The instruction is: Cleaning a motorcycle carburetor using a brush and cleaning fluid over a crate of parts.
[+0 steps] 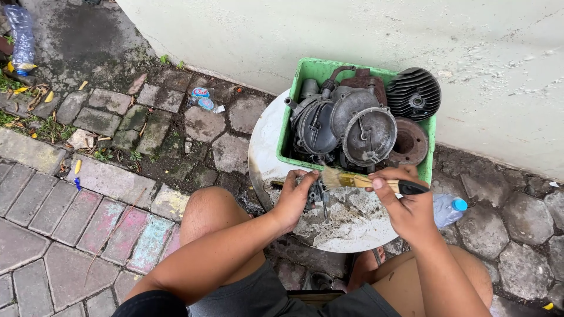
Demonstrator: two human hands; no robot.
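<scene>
I had the left hand (294, 199) clenched around a small dark metal engine part (316, 196), holding it over the round white basin (258, 158), while the right hand (405, 202) gripped the black handle of a paintbrush (364, 182), its pale bristles lying against the top of the part. To do this brushing well, I judged that the part had to sit firm in the left fingers, tilted so the grime would fall into the basin and not onto my knees, and the strokes had to run short and light into the recesses, with the bristles, not the ferrule, doing the work. The basin held a greyish, dirty residue spread across its bottom. Its far side carried a green plastic crate (288, 126), packed full: a round grey cover with a flange (369, 136) lay uppermost, a second dark round housing (314, 126) sat to its left, a rusty brown disc (410, 141) to its right, and a black finned cylinder head (413, 93) leaned in the far corner against the pale wall (352, 29). A clear plastic bottle with a blue cap (447, 210) lay on the paving stones (200, 123) just beside my right hand.
</scene>
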